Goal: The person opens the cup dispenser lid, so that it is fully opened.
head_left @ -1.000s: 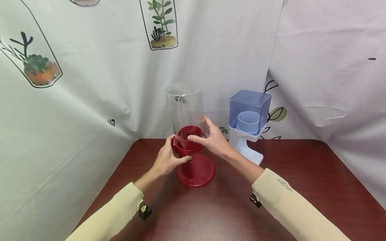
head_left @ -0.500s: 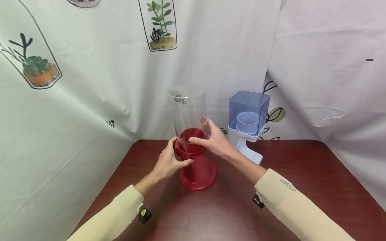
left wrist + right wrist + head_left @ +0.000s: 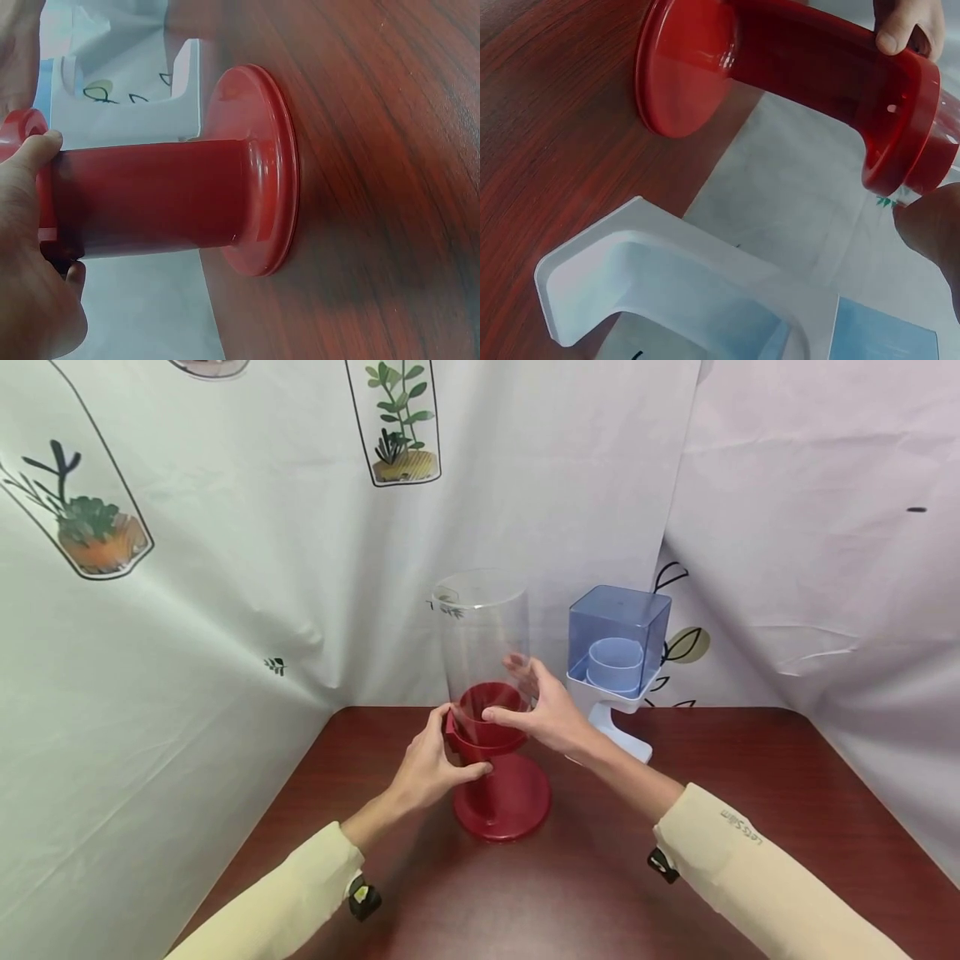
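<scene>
- A white cloth backdrop, printed with potted plants and leaves, hangs behind and at the sides.
- The dark red-brown, wood-grained tabletop spans the lower part, glossy toward the front.
- Two pale sleeves come in from the front: the left sleeve, and the right sleeve with small lettering near its cuff.
- At the middle of the tabletop is an upright, glossy red stand: a broad round base, a thick stem and a wider collar on top.
- From that collar rises a tall clear cylinder, smooth and colourless; a red inner ring shows through its lower end.
- Near it, on its right, stands a smaller dispenser, white below with a bent leg, a blue see-through box above.
- The left hand has its grip on the red stand, thumb on the front, fingers round the collar's side.
- The right hand has its grip round the clear cylinder low down, thumb in front, fingers behind, seen through the wall.
- A small black device sits at each wrist.
</scene>
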Tool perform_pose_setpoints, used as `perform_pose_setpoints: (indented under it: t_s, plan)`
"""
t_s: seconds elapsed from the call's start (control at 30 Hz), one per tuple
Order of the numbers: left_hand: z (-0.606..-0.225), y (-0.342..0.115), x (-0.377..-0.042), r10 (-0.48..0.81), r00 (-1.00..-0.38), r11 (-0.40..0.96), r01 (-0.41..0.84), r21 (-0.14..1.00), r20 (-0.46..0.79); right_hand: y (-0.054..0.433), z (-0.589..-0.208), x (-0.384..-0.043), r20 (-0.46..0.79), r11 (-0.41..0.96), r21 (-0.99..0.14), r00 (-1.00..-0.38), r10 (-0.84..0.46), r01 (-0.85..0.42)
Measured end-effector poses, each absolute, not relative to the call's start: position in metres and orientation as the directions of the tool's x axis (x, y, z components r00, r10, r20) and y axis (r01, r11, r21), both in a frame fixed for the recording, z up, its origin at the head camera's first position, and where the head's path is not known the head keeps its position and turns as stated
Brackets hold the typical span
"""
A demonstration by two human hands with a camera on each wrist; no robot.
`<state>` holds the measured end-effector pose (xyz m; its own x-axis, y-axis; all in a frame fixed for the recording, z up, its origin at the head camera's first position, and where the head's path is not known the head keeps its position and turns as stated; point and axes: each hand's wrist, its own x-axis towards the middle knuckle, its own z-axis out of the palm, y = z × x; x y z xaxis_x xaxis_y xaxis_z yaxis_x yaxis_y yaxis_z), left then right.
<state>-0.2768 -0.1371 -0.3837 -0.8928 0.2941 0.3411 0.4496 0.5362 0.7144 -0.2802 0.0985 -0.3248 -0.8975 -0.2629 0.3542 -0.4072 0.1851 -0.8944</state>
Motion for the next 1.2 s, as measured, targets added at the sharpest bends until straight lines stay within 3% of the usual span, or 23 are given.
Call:
perform_pose_setpoints:
  t_s: [1.2]
  plan:
    - [-0.382, -0.09, -0.25, 0.381, -0.851, 0.488, 0.518, 0.703, 0.362, 0.149, -0.33, -0.247, 0.386, 0.09, -0.9, -0.876, -0.291, -0.426]
